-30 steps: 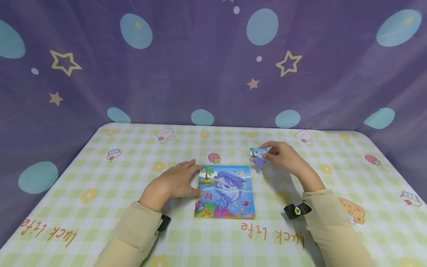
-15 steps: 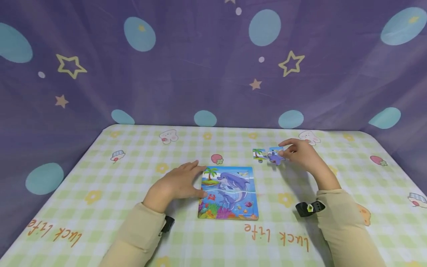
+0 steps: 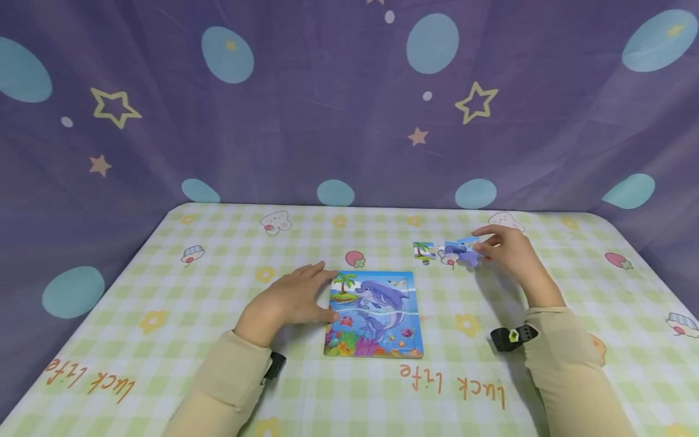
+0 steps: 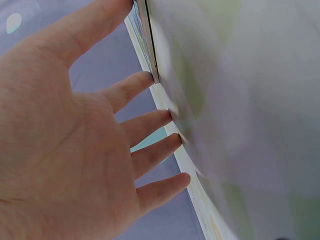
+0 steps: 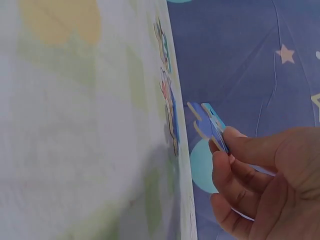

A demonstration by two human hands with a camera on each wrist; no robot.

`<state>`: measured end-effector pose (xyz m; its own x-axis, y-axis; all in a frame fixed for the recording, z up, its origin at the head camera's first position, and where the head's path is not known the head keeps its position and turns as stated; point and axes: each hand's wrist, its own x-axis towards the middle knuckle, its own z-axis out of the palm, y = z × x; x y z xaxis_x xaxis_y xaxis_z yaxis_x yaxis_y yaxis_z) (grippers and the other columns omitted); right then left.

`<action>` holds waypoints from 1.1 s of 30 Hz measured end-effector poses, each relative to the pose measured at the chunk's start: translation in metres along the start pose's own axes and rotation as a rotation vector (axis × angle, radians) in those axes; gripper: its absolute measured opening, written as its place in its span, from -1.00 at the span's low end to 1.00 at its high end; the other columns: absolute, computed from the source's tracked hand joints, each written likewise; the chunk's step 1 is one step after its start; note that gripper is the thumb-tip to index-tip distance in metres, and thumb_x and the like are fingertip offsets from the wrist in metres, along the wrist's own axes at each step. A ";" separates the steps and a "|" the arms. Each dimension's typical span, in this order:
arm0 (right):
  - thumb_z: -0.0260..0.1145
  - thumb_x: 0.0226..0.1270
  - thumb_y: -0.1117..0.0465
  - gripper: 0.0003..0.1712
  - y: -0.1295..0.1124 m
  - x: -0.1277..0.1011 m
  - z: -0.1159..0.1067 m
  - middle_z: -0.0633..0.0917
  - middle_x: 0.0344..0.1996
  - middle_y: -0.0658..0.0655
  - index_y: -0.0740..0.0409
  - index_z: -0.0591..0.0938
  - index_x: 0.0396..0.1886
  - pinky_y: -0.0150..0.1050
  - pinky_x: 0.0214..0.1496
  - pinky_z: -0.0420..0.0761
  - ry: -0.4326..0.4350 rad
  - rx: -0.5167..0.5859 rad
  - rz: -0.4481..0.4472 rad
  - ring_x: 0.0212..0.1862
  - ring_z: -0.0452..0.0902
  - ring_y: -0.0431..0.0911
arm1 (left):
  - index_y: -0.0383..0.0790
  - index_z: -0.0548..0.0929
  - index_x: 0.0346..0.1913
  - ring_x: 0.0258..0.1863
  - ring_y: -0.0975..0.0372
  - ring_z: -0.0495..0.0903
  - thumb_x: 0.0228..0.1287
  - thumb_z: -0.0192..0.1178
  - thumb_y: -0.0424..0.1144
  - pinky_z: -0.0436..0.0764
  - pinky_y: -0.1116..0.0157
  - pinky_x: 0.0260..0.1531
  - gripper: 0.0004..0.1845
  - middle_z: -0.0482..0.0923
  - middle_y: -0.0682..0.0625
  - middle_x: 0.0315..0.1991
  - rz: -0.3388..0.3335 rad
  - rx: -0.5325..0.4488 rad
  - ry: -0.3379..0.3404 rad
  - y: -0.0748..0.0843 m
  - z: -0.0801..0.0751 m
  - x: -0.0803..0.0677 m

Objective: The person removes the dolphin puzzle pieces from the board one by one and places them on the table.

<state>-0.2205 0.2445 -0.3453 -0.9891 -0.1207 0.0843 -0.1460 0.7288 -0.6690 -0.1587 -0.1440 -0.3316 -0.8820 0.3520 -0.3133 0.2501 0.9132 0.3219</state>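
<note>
A square dolphin jigsaw puzzle [image 3: 377, 312] lies on the table. My left hand [image 3: 289, 297] is at its left side with fingers extended, the thumb [image 4: 95, 22] and index fingertip right at the puzzle's edge. Farther back on the right, my right hand [image 3: 510, 261] pinches a blue and purple puzzle piece [image 5: 207, 122] between thumb and fingers, raised off the cloth. A palm-tree puzzle piece [image 3: 423, 250] lies left of that hand. Beside it rests another piece with dolphin parts [image 3: 451, 255], partly overlapped by the held piece in the head view.
A checked tablecloth [image 3: 218, 303] with printed flowers and strawberries covers the table. Behind its far edge hangs a purple curtain [image 3: 360, 121]. Black devices are strapped to both wrists, one of them on the right cuff [image 3: 513, 337].
My right hand has moved to the right, leaving the palm-tree piece and then the dolphin piece lying in a row on the cloth. My left hand stays beside the puzzle.
</note>
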 end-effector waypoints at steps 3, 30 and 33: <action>0.30 0.39 0.31 -0.60 0.003 -0.001 -0.003 0.74 -0.26 0.40 0.42 0.57 0.16 -0.11 -0.17 0.56 0.018 -0.007 0.015 -0.38 0.72 0.10 | -0.05 0.26 0.52 0.52 -0.08 -0.01 0.17 0.37 0.12 0.10 -0.14 0.42 -0.11 -0.01 -0.16 0.56 0.000 0.000 -0.002 0.001 0.000 0.000; 0.36 0.21 0.36 -0.37 0.032 0.003 -0.011 0.67 -0.24 0.38 0.53 0.43 0.25 -0.31 -0.29 0.47 -0.028 -0.053 0.186 -0.30 0.53 -0.06 | -0.04 0.24 0.53 0.53 -0.08 -0.02 0.17 0.37 0.13 0.09 -0.13 0.43 -0.10 -0.02 -0.15 0.57 -0.009 0.006 -0.008 0.000 0.000 0.003; 0.36 0.22 0.34 -0.37 0.033 0.003 -0.011 0.68 -0.24 0.36 0.54 0.42 0.25 -0.30 -0.26 0.48 -0.036 -0.054 0.190 -0.33 0.51 -0.13 | -0.04 0.25 0.52 0.52 -0.08 -0.02 0.17 0.37 0.14 0.09 -0.13 0.43 -0.10 -0.02 -0.16 0.57 -0.007 0.007 -0.007 0.001 0.000 0.003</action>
<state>-0.2283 0.2757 -0.3591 -0.9978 -0.0011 -0.0666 0.0412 0.7755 -0.6300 -0.1607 -0.1422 -0.3323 -0.8811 0.3467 -0.3216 0.2465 0.9171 0.3132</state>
